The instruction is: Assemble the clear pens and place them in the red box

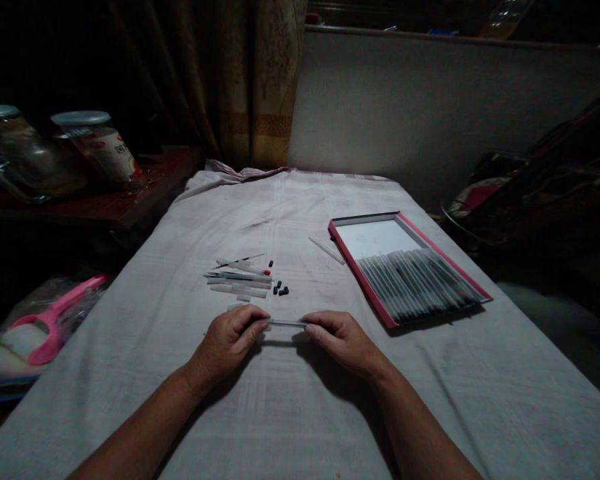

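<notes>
A slim pen lies level between my hands, a little above the cloth. My left hand pinches its left end, and my right hand pinches the right end; both tips are hidden by fingers. Just beyond my left hand are loose pen parts: clear barrels, thin refills and one piece with a red end. Several small black plugs are scattered beside them. To the right, a shallow red-edged box holds a row of clear pens with dark ends toward me.
A single clear barrel lies left of the box. The table wears a pale checked cloth. On a dark side table at left stand a lidded jar and a glass mug. A pink handle sits below it.
</notes>
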Demonstrator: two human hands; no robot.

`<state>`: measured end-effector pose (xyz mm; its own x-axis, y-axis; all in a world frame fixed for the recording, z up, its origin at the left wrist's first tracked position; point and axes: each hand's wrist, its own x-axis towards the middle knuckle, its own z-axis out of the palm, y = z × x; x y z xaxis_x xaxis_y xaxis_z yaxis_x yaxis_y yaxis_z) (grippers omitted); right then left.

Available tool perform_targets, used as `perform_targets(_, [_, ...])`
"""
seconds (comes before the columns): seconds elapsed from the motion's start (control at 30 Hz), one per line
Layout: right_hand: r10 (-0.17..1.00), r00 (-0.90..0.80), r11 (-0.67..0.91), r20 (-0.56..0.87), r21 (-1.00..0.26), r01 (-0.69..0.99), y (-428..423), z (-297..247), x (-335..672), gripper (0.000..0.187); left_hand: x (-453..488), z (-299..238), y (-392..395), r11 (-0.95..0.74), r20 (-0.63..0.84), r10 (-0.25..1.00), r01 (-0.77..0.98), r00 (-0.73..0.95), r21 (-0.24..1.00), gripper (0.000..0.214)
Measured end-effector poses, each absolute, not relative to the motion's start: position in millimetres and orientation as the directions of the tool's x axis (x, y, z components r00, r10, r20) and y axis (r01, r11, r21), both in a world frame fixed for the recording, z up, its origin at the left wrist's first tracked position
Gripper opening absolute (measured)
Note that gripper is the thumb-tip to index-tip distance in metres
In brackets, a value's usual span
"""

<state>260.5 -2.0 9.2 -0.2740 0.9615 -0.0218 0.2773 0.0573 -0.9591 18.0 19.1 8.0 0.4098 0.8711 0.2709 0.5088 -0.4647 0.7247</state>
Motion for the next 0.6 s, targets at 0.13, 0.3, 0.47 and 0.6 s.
perform_targets(0.13, [0.949,-0.314,0.078,-0.023,-0.95,0.303,-0.8,5.9,264.5,0.025,21.4,5.6,16.3,-0.435,0.255,0.882,0.475,0.397,0.765,0.016])
perform_targets(0.3, [0.946,-0.323,0.132,0.018,-0.933,0.335,-0.3,5.1,261.8,0.025,21.5,2.6,16.4,-0.418,0.247,0.888,0.458,0.388,0.785,0.015])
perform_targets(0.47, [0.947,-0.321,0.157,0.036,-0.919,0.362,-0.9,5.8,261.3,0.024,22.0,1.4,16.2,-0.397,0.224,0.896,0.467,0.383,0.79,0.017])
perform_targets(0.6, [0.948,-0.314,0.178,0.048,-0.899,0.4,-0.8,10.7,262.3,0.023,26.7,0.2,16.9,-0.351,0.175,0.907,0.456,0.384,0.817,0.02])
